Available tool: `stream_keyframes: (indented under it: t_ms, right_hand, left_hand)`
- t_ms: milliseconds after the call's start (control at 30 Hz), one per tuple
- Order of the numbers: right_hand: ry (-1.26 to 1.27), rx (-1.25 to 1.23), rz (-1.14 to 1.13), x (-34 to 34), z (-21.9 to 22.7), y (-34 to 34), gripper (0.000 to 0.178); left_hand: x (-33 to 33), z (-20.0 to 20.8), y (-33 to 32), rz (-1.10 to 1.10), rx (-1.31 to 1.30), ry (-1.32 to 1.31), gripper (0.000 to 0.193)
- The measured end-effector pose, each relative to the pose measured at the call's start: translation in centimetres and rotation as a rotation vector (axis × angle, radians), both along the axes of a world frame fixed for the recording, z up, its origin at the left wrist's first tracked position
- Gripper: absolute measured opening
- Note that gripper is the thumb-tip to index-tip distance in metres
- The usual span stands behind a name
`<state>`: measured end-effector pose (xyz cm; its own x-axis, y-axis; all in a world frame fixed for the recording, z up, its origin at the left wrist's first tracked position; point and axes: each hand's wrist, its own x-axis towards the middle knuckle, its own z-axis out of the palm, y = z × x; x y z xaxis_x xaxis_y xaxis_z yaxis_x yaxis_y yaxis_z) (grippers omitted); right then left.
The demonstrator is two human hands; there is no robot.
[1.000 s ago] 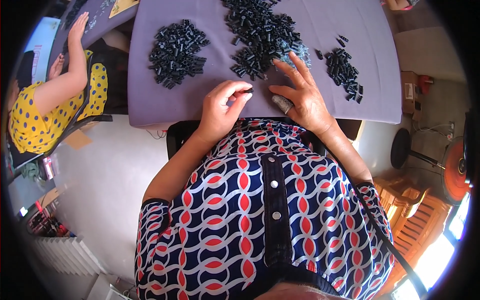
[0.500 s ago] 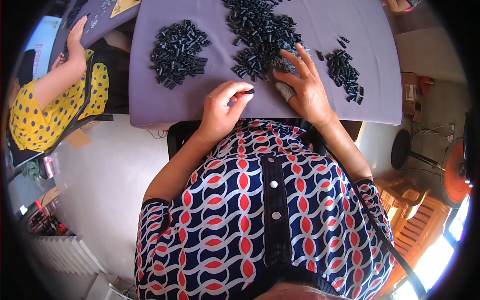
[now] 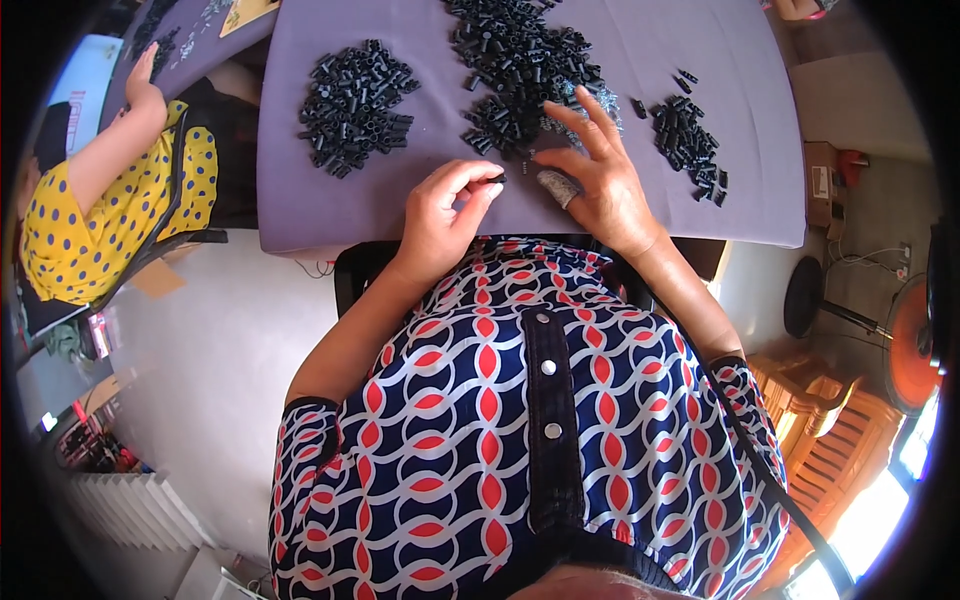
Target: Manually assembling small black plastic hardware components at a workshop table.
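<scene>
Heap (image 3: 515, 65) of small black tubes lies on the cloth-covered table (image 3: 440, 185), and everything else can be placed from it. On its near side the left hand (image 3: 437, 215) has thumb and forefinger closed on one black piece (image 3: 498, 181), the other fingers curled in. The pinch looks meant to steady so small a thing while leaving its end clear.

The right hand (image 3: 610, 190) is at the heap's near right edge, thumb and fingers spread apart over silvery bits (image 3: 606, 97), perhaps so that single ones can be reached. A thin coil-like bit (image 3: 526, 162) shows just beside the forefinger, on the heap's near side; whether they touch I cannot tell. A grey cover (image 3: 557, 188) wraps the thumb, probably as protection.

Left of the heap is a left pile (image 3: 358, 108) of similar pieces; right of it, a smaller right pile (image 3: 688, 142) with a few strays (image 3: 685, 80). Keeping them apart likely stops the lots mixing.

As for writing, a panel (image 3: 88, 95) far left of the heap bears red marks, bent by the lens. A carton (image 3: 822, 190) far right of the heap carries a pale label (image 3: 819, 183), too small to read. On the black tubes I can make out no lettering or maker's mark.
</scene>
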<state>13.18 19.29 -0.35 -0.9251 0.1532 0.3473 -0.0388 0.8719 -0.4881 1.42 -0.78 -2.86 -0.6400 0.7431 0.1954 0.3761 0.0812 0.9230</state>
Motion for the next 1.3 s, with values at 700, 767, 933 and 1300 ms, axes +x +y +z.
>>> stream_keyframes:
  t_ms: [700,767,933,1300]
  right_hand:
    - [0.048,-0.368,0.202,-2.1,0.7,-1.8,0.027]
    - [0.067,-0.57,0.203,-1.8,0.7,-2.1,0.022]
    - [0.029,-0.909,0.179,-1.1,0.1,-1.7,0.017]
    - [0.123,-1.344,0.306,-0.2,-2.4,-0.6,0.014]
  left_hand:
    - [-0.1,-0.2,-0.1,0.024,0.036,-0.143,0.016]
    - [0.2,-0.4,-0.2,0.001,0.07,-0.291,0.018]
    - [0.4,1.1,0.2,-0.116,0.101,-0.747,0.021]
    - [1.2,1.2,1.1,-0.165,0.131,-0.989,0.019]
